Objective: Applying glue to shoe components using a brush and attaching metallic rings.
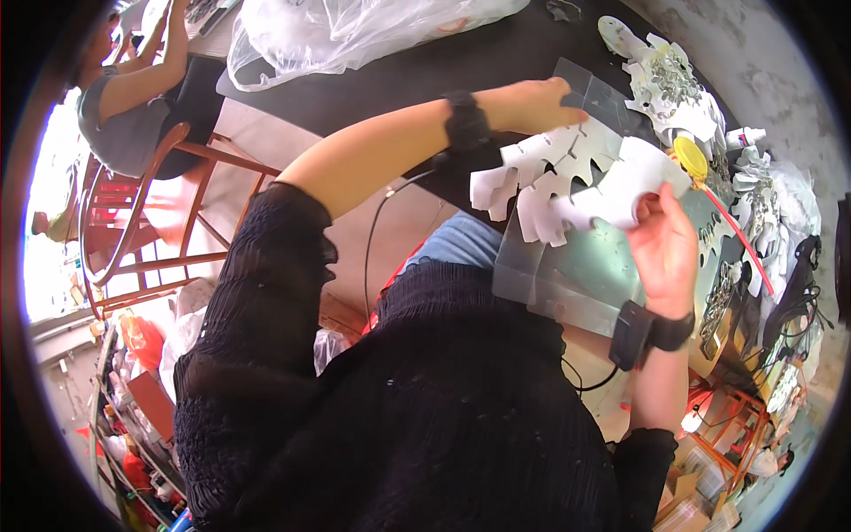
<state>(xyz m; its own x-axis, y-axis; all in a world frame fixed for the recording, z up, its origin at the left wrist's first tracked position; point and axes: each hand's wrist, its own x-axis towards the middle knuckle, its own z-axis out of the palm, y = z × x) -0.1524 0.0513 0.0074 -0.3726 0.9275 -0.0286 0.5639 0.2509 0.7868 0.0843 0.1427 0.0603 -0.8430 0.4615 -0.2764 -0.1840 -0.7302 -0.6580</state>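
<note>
Currently, my right hand [665,244] pinches a white die-cut card piece [567,182] at its right end, thumb and fingers clenched on the card. That piece has rounded tabs and narrow slots along its edges and fans out to 9 o'clock from the grip, above the middle of the view. My left hand [532,105] reaches forward at 12 o'clock from the card and rests on the upper edge of a clear plastic sheet [567,275]; whether it grips the sheet or only touches it, I cannot tell. The sheet is folded, glossy and see-through, and lies under the card on the black table [425,71].

At 1 o'clock from the card sits a stack of further white cut-outs [665,84], with a round yellow lid [690,156] just beside them. A red strip [740,239] runs down at 3 o'clock. A clear plastic bag [355,31] lies at the table's far edge, at 11 o'clock.

Both wrists carry black bands [643,330]. A second person [133,89] sits on a red chair [151,222] at 9 o'clock, cut off by the rim. Items along the right edge are too bent and small to identify.
</note>
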